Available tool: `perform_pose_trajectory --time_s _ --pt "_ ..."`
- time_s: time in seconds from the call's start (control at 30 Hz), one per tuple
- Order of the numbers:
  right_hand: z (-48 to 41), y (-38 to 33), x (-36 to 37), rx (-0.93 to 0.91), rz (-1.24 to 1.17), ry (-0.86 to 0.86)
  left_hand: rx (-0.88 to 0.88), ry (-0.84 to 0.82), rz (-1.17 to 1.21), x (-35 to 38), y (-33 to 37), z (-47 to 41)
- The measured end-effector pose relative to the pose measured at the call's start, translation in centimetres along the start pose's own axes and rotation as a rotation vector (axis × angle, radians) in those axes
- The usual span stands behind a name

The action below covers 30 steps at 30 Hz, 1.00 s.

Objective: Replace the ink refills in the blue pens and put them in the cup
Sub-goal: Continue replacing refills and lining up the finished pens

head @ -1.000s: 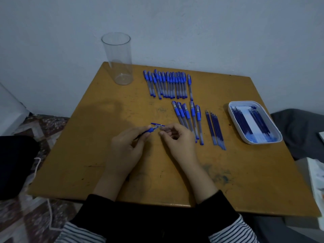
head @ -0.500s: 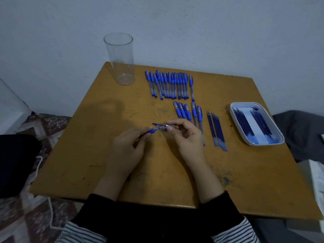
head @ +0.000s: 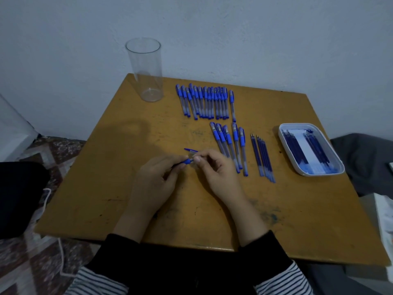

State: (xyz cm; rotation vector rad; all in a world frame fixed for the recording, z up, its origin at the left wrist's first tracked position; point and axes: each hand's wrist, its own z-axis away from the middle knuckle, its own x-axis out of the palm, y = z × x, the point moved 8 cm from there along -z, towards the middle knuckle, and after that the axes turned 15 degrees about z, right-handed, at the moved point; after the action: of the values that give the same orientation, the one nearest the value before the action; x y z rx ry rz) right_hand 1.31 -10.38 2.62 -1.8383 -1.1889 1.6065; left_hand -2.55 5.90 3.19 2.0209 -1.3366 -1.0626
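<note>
Gripped pen [head: 187,161] with left hand [head: 155,184], just above counter [head: 297,220]. Pinched its tip with right hand [head: 214,173]. Likely opening pen. Next needed: steady twist, then straight pull. Cup [head: 146,69] well apart, no pens inside.

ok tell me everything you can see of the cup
The cup is a tall, clear cylinder, glass or plastic by its look, with an open round rim and a thicker base. It stands upright at the far left corner of the table, to the left of the far row of pens and apart from them. It looks empty, with no pen inside. Only the table touches it.
</note>
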Motion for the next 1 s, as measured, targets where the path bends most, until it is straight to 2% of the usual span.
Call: perform_pose_trajectory --time_s 0.1,0.23,0.33,0.43,0.6,0.73,0.9,1.0 --pt "0.16 -0.12 -0.37 0.013 0.015 0.059 0.013 0.0 0.0 0.11 0.25 0.04" --pt "0.31 -0.19 -0.68 0.028 -0.201 0.019 0.012 0.021 0.012 -0.1 0.03 0.06" --pt "0.33 -0.26 -0.62 -0.018 -0.053 0.028 0.008 0.011 -0.007 -0.11 0.03 0.09" --pt "0.35 0.18 -0.53 0.036 0.004 0.037 0.022 -0.004 -0.01 0.07 0.41 0.08" --pt "0.35 -0.31 -0.94 0.026 -0.265 0.008 0.032 0.01 0.012 -0.1 0.61 -0.01" --pt "0.27 -0.61 -1.09 -0.079 -0.107 0.04 0.046 0.007 0.021 -0.05 0.61 -0.02" --pt "0.4 -0.29 -0.82 -0.011 -0.067 0.018 0.036 0.013 0.054 -0.14 0.56 0.0" --pt "0.45 -0.4 -0.89 0.011 -0.124 0.019 0.038 0.027 0.067 -0.2 0.68 -0.02"
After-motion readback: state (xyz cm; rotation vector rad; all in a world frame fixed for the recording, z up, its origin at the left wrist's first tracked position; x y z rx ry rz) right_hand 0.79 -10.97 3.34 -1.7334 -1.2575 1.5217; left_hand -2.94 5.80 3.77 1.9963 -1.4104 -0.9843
